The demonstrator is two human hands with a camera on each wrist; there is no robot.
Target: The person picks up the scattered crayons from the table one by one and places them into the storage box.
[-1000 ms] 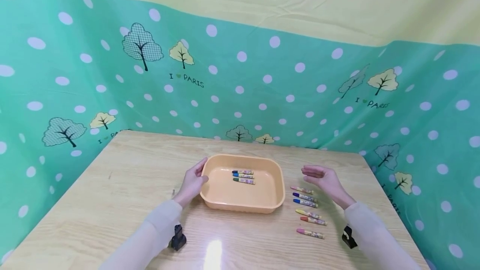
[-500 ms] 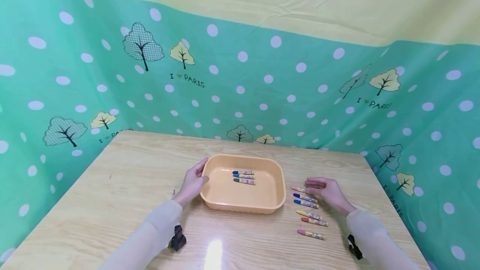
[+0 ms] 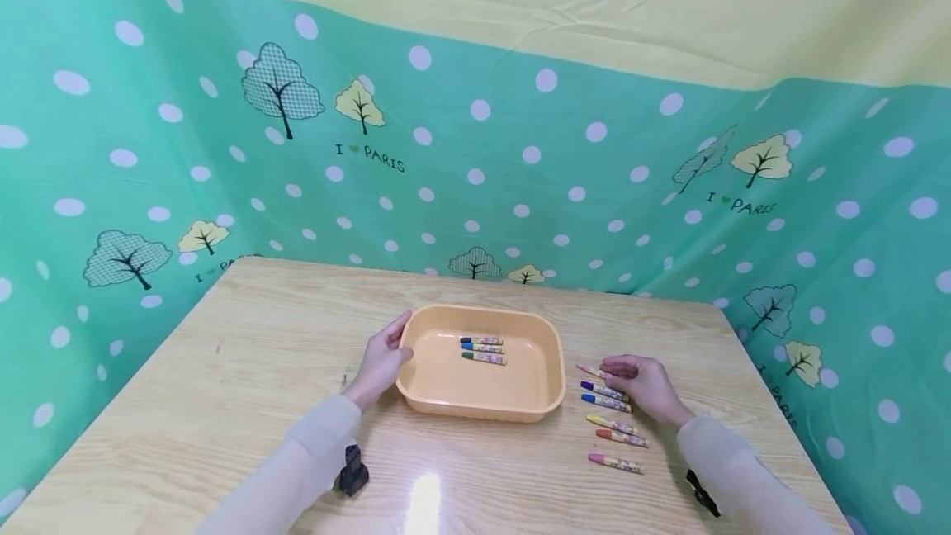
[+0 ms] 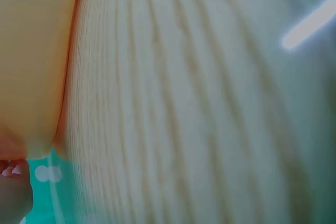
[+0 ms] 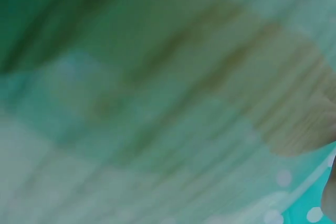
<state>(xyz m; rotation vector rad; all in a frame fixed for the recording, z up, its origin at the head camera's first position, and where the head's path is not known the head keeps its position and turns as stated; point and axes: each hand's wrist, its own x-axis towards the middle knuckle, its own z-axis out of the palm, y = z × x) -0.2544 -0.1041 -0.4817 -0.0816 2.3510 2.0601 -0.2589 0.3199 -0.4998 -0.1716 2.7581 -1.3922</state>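
Note:
My left hand (image 3: 382,362) grips the left rim of a peach plastic tray (image 3: 483,413), thumb over the edge; in the left wrist view the hand (image 4: 14,195) shows at the lower left, by the tray wall (image 4: 37,56). Inside the tray lie a black-tipped crayon (image 3: 486,341), a blue crayon (image 3: 486,348) and a green crayon (image 3: 487,359). Right of the tray, my right hand (image 3: 645,386) pinches the wrapped end of a pale pink crayon (image 3: 590,370), its tip pointing left. The fingers partly hide this crayon. Only the hand's edge (image 5: 329,198) shows in the right wrist view.
Below the right hand lie a purple crayon (image 3: 603,390), a blue crayon (image 3: 605,403), a yellow crayon (image 3: 612,424), a red crayon (image 3: 622,437) and a pink crayon (image 3: 615,463). The wooden table (image 3: 245,370) meets a green dotted curtain (image 3: 446,213) at the back.
My right hand has come down from above the row of crayons onto the pale pink one, and its fingers have closed on it. The left hand and the tray have not moved.

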